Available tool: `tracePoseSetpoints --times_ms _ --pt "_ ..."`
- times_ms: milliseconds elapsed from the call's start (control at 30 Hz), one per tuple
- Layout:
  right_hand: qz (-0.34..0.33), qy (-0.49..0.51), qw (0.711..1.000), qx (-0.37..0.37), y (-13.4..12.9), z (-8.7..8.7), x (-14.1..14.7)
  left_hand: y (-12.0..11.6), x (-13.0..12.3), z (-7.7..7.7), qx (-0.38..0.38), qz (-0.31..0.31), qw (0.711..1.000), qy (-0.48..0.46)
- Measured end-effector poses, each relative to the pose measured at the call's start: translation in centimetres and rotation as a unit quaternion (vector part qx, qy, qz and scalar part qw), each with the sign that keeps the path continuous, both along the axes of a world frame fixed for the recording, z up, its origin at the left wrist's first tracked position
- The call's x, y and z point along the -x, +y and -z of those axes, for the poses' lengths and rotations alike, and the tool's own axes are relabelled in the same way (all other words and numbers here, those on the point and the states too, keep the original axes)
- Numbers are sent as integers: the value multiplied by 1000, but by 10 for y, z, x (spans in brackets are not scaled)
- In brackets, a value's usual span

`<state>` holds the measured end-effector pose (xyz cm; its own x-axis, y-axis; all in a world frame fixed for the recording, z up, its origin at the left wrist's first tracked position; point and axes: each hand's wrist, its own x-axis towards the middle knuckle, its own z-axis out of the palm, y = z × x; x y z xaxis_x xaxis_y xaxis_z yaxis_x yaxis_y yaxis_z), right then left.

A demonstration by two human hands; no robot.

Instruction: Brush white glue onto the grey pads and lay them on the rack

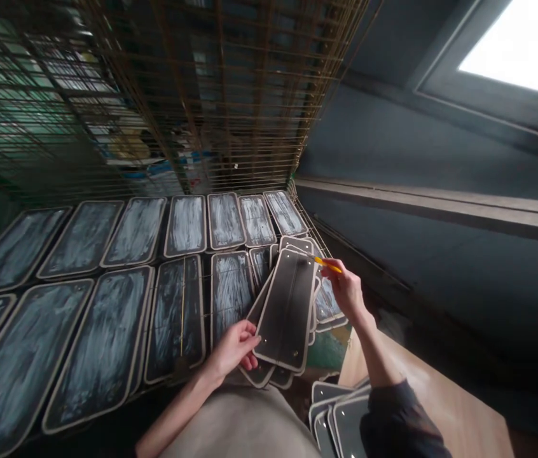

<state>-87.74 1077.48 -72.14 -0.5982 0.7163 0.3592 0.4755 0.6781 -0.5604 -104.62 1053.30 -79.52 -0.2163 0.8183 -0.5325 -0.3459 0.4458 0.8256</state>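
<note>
A dark rectangular panel [287,305] with rounded corners, a pale rim and small bright dots near its corners lies tilted on a loose pile of similar panels. My left hand [236,348] grips its lower left edge, thumb on top and fingers curled beneath. In my closed right hand [345,286] is a slim tool with a yellow handle [329,264]. Its thin end reaches over the panel's upper right corner; whether it touches the surface, I cannot tell. The tip is too fine to show its kind.
Panels with streaky whitish coating [186,224] lie in two rows on a wire rack [250,178]. More dark panels [352,420] are stacked by my right forearm, beside a light wooden board [431,388]. A grey wall with a ledge [441,210] runs along the right.
</note>
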Motion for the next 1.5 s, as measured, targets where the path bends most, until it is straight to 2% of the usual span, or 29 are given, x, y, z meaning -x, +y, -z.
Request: tracePoseSetpoints --times_ms 167,267,367,600,767,900,1033,1133,1267,1500 --pt "-30 -44 999 2 5 5 3 0 1 0 -6 -6 1000 -6" --pt "-36 -60 997 18 -9 6 -5 0 1 1 -7 0 1000 -9" --pt "-47 -83 994 47 -34 0 -20 0 2 1 -3 4 1000 -7" --pt "-109 -121 965 207 -100 -26 -52 1 4 -6 1 8 1000 -14" --pt "-153 -138 928 309 -121 -41 -57 1 5 -5 9 16 1000 -13" --pt "-170 -114 915 347 -110 -38 -49 0 5 -3 4 12 1000 -18" --pt "-154 -48 934 318 -75 -21 -30 1 4 -4 12 7 1000 -16" --pt "-113 14 961 253 -44 -9 -12 1 4 -4 8 -1 1000 -16" --pt "-69 61 982 163 -16 -4 12 0 4 -4 5 -8 1000 -19" --pt "-72 -16 997 24 -4 6 48 0 2 -1 7 -13 1000 -23"
